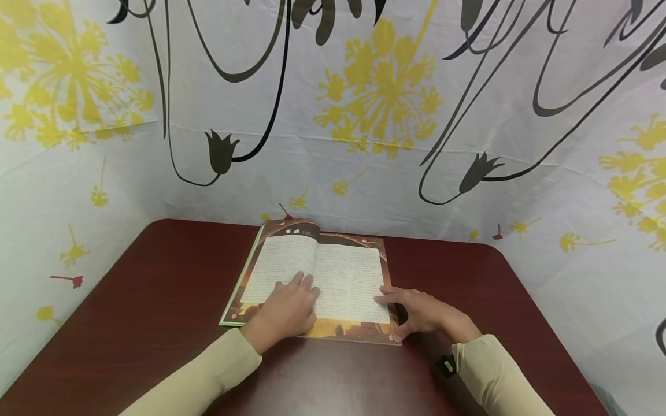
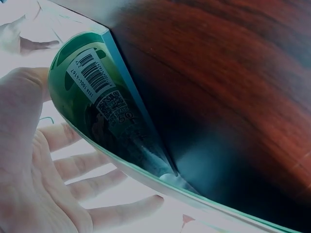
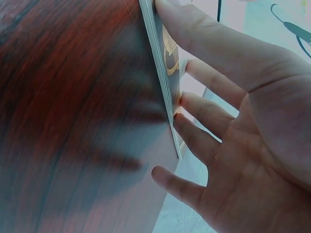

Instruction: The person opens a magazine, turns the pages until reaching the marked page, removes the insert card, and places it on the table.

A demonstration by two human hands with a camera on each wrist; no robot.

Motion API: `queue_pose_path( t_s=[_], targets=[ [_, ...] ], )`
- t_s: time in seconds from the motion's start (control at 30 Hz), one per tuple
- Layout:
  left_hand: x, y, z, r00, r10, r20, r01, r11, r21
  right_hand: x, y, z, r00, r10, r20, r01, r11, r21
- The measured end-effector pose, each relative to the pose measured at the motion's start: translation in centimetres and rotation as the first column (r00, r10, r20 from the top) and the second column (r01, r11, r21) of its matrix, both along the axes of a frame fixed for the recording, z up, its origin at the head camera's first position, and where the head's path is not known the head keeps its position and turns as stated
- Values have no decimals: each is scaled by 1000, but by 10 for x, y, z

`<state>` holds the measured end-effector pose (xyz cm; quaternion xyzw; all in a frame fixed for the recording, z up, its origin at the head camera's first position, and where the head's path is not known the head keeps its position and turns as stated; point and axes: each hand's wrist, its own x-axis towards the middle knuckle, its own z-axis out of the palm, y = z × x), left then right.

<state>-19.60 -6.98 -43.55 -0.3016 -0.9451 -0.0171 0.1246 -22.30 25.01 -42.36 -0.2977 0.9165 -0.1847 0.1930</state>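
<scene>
Head view: an open magazine point(image 1: 359, 283) lies on the dark red table point(image 1: 156, 294) before me, its two pages dense with print too small to read. Across the dark band atop its left side runs a heading point(image 1: 299, 231) in two large white Chinese characters; the first looks like 玉, the second I cannot make out. On the green back cover point(image 2: 73, 48), seen from my left wrist, a barcode point(image 2: 96, 75) carries small lettering that appears to read ISSN 1004-4167, with a QR code point(image 2: 112, 107) beside it. My left hand point(image 1: 288, 306) rests over the lower part of the spread near the fold, clenched on nothing, its fingers loosely extended. My right hand point(image 1: 424, 312) is at the lower right edge, thumb touching the corner and fingertips on the outer margin, spread and not clenched; its little finger reaches past the edge in the right wrist view. Pale sleeves point(image 1: 208, 370) cover both forearms, and a dark device point(image 1: 446, 365) sits by the right cuff.
</scene>
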Motion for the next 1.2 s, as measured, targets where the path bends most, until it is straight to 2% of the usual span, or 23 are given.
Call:
queue_pose_path(
  t_s=[0.23,0.5,0.73,0.9,1.0,1.2],
  targets=[
    [-1,0,0,1000,-2,8,2,1000,-9,1,0,1,1000,-4,-3,4,1000,9],
    [-2,3,1,997,-12,-70,10,999,-35,2,-1,2,1000,-6,-3,6,1000,15],
    [-3,7,2,995,-16,-94,12,999,-44,0,0,2,1000,18,-18,-18,1000,7],
    [-5,9,0,993,-48,-112,46,999,-16,-1,0,2,999,37,-24,-37,999,0],
    [-5,11,0,994,-72,-85,72,997,2,-1,-1,2,999,38,-31,-38,999,5],
    [-2,17,-2,993,-109,42,108,994,31,0,-2,3,999,23,-44,-22,1000,10]
  ],
)
